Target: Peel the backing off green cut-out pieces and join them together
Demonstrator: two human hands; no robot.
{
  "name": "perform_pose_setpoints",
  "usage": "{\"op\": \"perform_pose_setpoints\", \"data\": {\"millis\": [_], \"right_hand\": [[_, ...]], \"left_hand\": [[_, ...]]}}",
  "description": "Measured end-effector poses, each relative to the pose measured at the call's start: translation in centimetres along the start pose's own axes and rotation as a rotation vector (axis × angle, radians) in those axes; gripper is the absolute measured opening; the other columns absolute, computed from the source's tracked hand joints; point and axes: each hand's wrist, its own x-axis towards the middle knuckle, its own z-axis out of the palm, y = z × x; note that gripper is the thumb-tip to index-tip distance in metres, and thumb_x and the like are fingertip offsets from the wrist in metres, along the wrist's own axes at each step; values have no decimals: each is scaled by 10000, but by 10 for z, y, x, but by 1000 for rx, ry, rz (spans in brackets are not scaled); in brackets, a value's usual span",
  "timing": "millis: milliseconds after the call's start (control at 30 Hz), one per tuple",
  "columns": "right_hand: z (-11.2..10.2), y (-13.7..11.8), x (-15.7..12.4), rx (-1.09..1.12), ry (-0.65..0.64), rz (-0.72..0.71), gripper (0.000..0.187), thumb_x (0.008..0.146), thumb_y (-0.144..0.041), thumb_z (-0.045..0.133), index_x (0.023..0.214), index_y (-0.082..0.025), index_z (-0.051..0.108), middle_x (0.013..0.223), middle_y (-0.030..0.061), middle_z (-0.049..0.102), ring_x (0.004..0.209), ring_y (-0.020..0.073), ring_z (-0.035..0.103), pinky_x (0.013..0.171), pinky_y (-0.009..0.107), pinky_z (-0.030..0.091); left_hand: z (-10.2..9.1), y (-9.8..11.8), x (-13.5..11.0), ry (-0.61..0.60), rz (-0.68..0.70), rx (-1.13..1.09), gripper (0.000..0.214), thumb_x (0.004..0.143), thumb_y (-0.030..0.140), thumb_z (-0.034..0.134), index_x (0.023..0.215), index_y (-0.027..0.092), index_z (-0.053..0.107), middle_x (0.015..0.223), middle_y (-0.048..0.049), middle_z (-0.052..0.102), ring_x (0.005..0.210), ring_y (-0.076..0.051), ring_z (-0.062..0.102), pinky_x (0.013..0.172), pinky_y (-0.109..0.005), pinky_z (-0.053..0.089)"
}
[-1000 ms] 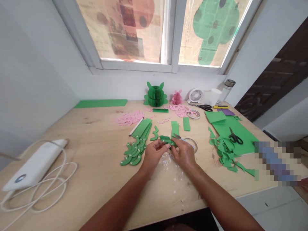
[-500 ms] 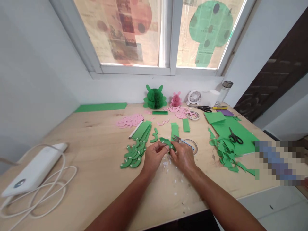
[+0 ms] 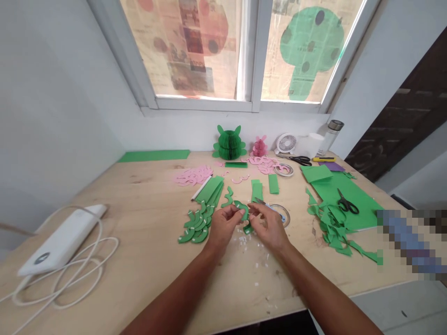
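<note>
Both my hands meet over the middle of the wooden table (image 3: 139, 260). My left hand (image 3: 223, 227) pinches a curved green paper piece (image 3: 241, 208) between thumb and fingers. My right hand (image 3: 268, 228) has its fingers closed at the other end of the same piece, with small tweezers or scissors (image 3: 260, 202) lying just behind it. A pile of similar green curved pieces (image 3: 195, 224) lies left of my left hand. Small white paper bits (image 3: 249, 242) are scattered under my hands.
Green strips (image 3: 211, 188), pink cut-outs (image 3: 193, 176), a tape roll (image 3: 283, 169) and green and pink paper figures (image 3: 228, 142) lie behind. At right sit green sheets with scraps (image 3: 331, 223) and black scissors (image 3: 347, 204). A white power bank with cable (image 3: 61, 239) is at left.
The camera view shifted slightly. My hands stay together on the green piece, and my right hand's fingers have moved a little along it.
</note>
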Motion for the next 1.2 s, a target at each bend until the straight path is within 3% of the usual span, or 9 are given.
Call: {"op": "perform_pose_setpoints", "data": {"millis": [233,467,633,833,1067,1200], "right_hand": [[3,12,7,417,-60,267,175,719,-323,586,730,-153,628,562,-17,560,510,110,487,480,218,388],[4,14,7,583,-74,344,220,683,-378,623,686,-162,577,547,-32,512,497,100,456,469,215,363],[6,13,7,560,-104,323,189,702,-351,603,679,-166,573,556,-32,509,506,102,454,484,220,362],[4,10,6,379,-106,239,145,732,-302,567,691,-164,581,547,-34,511,499,100,448,473,213,344],[-1,-2,1,8,-17,-63,113,754,-224,523,677,-175,589,623,-1,559,620,133,503,614,252,385],[1,1,2,63,-32,-2,113,747,-239,533,672,-174,589,605,-5,558,595,127,494,586,242,386]], "left_hand": [[0,-5,2,-147,-100,-18,261,579,347,720,549,150,552,513,35,510,505,-102,488,539,-239,464],[-2,-1,3,-49,-54,-68,208,573,307,736,651,155,617,584,17,594,540,-105,532,540,-213,429],[-4,-7,6,-30,-84,-152,211,581,317,736,650,153,622,541,19,598,523,-104,536,568,-233,432],[-5,-4,6,-30,-173,-243,201,547,272,755,605,141,614,524,12,588,516,-103,531,542,-229,414],[-8,0,6,-56,-262,-314,178,539,233,742,559,138,593,503,11,574,513,-98,528,555,-231,418],[-7,0,6,-29,-253,-288,192,524,239,750,566,138,593,496,24,559,515,-100,532,552,-230,416]]}}
